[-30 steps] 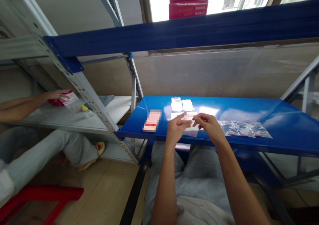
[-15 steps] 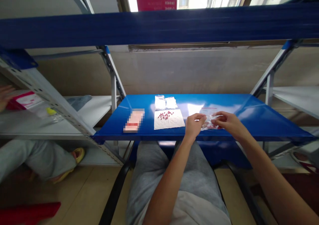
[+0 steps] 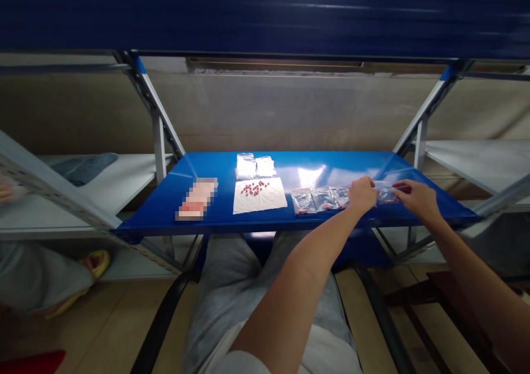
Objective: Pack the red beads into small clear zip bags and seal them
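The hands have moved toward the 3 o'clock end of the blue shelf [image 3: 331, 167]. The right hand [image 3: 415, 200] pinches a small plastic bag [image 3: 386, 193]; the left hand [image 3: 363, 193] touches it, grip unclear, beside three bags [image 3: 318, 199].

Blue steel shelf [image 3: 314, 164]; red beads [image 3: 254, 187]

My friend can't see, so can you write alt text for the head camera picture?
The left hand and right hand reach over a small clear bag beside a row of clear bags on a blue metal shelf. Nearby, small red beads lie on a white sheet.
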### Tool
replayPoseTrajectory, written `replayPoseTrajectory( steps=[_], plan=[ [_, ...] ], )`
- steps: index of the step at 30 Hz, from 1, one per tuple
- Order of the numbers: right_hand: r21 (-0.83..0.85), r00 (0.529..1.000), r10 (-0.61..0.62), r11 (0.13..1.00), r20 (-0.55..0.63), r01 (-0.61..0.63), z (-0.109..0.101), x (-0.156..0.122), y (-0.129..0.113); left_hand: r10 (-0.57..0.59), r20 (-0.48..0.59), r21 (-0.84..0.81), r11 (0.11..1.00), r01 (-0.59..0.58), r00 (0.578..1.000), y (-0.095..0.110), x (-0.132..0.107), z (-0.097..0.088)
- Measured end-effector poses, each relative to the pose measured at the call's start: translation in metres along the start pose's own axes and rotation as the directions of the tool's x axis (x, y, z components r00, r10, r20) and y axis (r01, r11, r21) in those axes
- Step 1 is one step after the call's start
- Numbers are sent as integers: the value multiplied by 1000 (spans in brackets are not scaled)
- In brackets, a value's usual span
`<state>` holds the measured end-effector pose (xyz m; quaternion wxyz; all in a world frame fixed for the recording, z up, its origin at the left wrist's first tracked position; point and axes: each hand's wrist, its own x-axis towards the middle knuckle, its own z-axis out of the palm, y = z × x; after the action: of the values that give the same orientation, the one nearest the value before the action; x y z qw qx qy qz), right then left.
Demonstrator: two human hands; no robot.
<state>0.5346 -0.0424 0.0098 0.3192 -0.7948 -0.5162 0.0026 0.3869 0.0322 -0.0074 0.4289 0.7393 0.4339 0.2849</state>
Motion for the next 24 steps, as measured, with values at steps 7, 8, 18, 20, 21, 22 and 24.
replayPoseTrajectory(
  steps=[7, 8, 18, 20, 21, 22, 24],
  plan=[
    [-271, 993, -106, 955, 55, 117, 37, 3, 38, 237, -69, 80, 969, -232, 969, -4, -28, -14],
    [-311, 990, -130, 940, 55, 140, 39, 3, 41, 250, -91, 62, 967, -246, 964, -7, -33, -24],
    [-88, 919, -393, 915, 14, 393, 90, -6, -87, 134, -454, 272, 962, -7, 881, -85, -95, -201],
    [70, 909, -414, 909, 55, 410, 114, -4, -138, 91, -515, 376, 918, 129, 853, -101, -95, -234],
    [131, 903, -420, 904, 89, 407, 126, -3, -163, 72, -539, 416, 889, 191, 839, -107, -93, -248],
    [178, 899, -419, 901, 126, 395, 139, 0, -186, 51, -562, 445, 860, 250, 825, -113, -90, -260],
    [229, 888, -408, 904, 211, 361, 165, 7, -227, 22, -593, 492, 801, 341, 805, -123, -82, -278]
  ],
)
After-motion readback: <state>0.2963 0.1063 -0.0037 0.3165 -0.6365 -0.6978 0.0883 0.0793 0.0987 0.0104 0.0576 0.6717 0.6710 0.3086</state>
